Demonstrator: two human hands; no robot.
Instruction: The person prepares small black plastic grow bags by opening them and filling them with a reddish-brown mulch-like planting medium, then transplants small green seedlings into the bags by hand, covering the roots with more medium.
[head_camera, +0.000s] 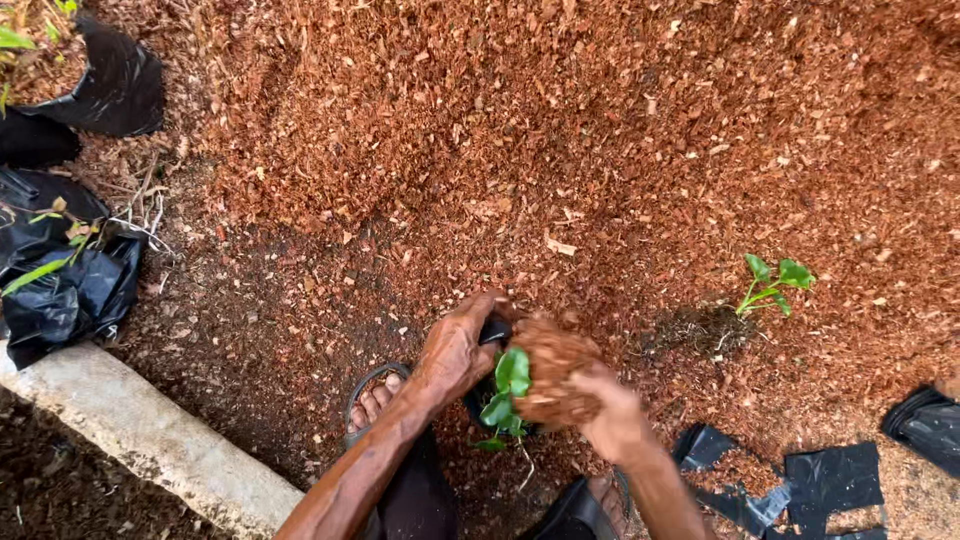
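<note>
Fingers (478, 312) of the left hand (455, 350): curled closed over the rim of a small black grow bag (492, 335), gripping it at the near edge of the heap.

Right hand (612, 420): cupped and closed around a clump of reddish-brown husk (548, 372), pressed against the bag's open top.

Seedling (508, 392): small, bright green leaves, standing in the bag between the two hands, touching the husk clump.

Husk heap (560, 130): loose reddish-brown chips, filling the upper and right parts of the view; the bag sits at its lower edge.

Second seedling (772, 283): green, lying on the heap to the right, well apart from the hands, with dark roots to its left.

Filled black bags (70, 250): cluster at the left edge, some with green shoots, one more at top left.

Concrete kerb (140, 435): pale, running diagonally at lower left.

Empty black bags (810, 485): flat, lying on the ground at lower right.

Sandalled foot (372, 400): just beside the left forearm; a second sandal (580, 510) below the right wrist.
</note>
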